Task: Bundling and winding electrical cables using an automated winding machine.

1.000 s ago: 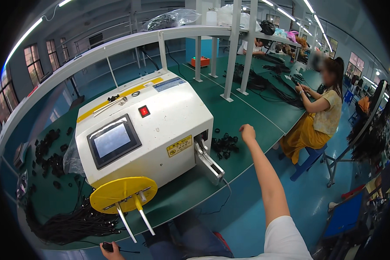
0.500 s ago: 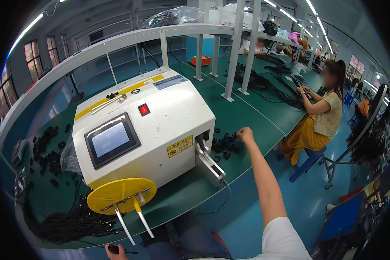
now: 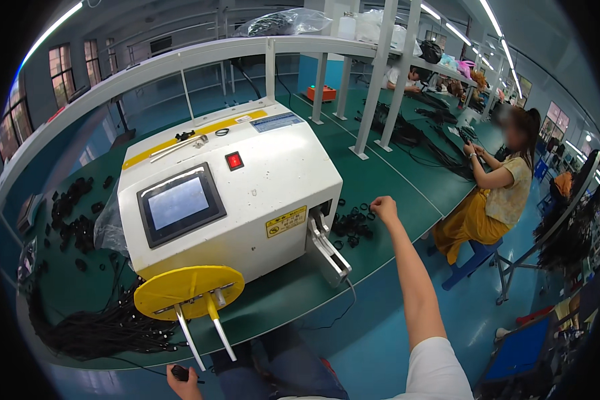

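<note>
My right hand (image 3: 385, 208) is at the right of the white machine, its fingertips pinched together over a small pile of black rings (image 3: 353, 225) on the green table. Whether a ring is between the fingertips is too small to tell. Low in the view, below the table's front edge, my left hand (image 3: 184, 385) is closed around a black cable (image 3: 179, 373); a thin strand runs from it toward the table. Above that hand is the machine's yellow disc (image 3: 192, 283), with two pale rods sticking out toward me. The white machine (image 3: 260, 200) has a screen and a lit red switch.
A bundle of black cables (image 3: 107, 330) lies at the table's left front. Black rings and clips (image 3: 73, 217) are scattered behind it. A metal guide arm (image 3: 329, 260) juts from the machine's right side. A co-worker (image 3: 503, 170) sits at the right, handling cables.
The view has shifted a little, so the scene sits slightly further right. My right hand stays at the ring pile, and my left hand still holds the black cable.
</note>
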A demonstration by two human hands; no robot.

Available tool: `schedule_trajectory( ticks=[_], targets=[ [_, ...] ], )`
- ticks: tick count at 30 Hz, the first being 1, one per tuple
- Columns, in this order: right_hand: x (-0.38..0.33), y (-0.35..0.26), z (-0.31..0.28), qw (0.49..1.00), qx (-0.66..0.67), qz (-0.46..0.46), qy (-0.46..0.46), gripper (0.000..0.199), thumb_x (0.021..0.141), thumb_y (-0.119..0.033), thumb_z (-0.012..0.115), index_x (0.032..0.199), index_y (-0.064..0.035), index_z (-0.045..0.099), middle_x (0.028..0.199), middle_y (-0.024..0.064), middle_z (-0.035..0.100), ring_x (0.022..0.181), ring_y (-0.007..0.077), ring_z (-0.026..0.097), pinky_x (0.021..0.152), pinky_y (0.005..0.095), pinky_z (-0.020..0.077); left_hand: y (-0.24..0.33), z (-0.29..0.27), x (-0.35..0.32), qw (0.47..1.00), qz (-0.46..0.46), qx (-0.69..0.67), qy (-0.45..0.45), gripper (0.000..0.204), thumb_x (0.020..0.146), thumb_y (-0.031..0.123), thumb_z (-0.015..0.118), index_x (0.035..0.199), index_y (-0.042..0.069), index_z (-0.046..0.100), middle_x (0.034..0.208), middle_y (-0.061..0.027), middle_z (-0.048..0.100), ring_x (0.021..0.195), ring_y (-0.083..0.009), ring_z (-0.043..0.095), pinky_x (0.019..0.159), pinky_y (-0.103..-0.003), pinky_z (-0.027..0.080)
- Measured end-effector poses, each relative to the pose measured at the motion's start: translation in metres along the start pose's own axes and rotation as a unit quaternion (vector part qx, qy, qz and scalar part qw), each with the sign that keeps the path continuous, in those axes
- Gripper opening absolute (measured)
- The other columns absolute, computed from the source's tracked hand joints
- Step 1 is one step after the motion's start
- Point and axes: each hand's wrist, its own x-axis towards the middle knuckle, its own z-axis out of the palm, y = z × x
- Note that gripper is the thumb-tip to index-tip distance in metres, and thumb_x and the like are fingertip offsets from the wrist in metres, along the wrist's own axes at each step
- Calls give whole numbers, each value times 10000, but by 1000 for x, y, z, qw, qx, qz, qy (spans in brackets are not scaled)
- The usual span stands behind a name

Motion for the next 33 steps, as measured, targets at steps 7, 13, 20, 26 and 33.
schedule_trajectory(
  ticks=[7,13,20,26,33],
  targets=[
    [-105,-110,-70,952,307,-10,8,74,776,-64,587,793,-31,651,668,14,591,567,69,480,504,194,376,-11,13,-39,978,-13,-93,-188,280,720,39,673,956,27,522,812,-34,545,735,-107,526,679,-248,430],
    [-298,-206,-80,918,263,-219,-198,95,707,63,582,754,-19,592,829,68,579,672,130,572,548,237,452,77,63,-45,884,-34,-185,-428,459,654,20,682,1103,26,585,848,-28,572,789,-114,546,726,-248,450],
    [-336,-268,-46,909,156,-296,-248,134,702,32,639,799,-31,572,870,77,569,702,218,601,590,293,489,124,61,-33,834,-72,-326,-439,536,637,-76,608,1165,-64,518,670,4,456,606,-94,478,558,-250,455],
    [-349,-292,-49,894,131,-354,-241,107,725,20,624,806,-29,574,842,82,592,712,247,602,616,317,495,121,43,-40,832,-70,-367,-411,533,634,-81,606,1158,-74,506,687,-2,460,605,-107,475,553,-264,458],
    [-350,-295,-42,875,172,-329,-312,132,748,27,599,870,-23,595,815,103,615,729,270,608,634,323,496,108,41,-43,792,-114,-433,-415,518,646,-57,634,1150,-52,514,678,-4,455,597,-123,470,551,-289,445]
  ],
)
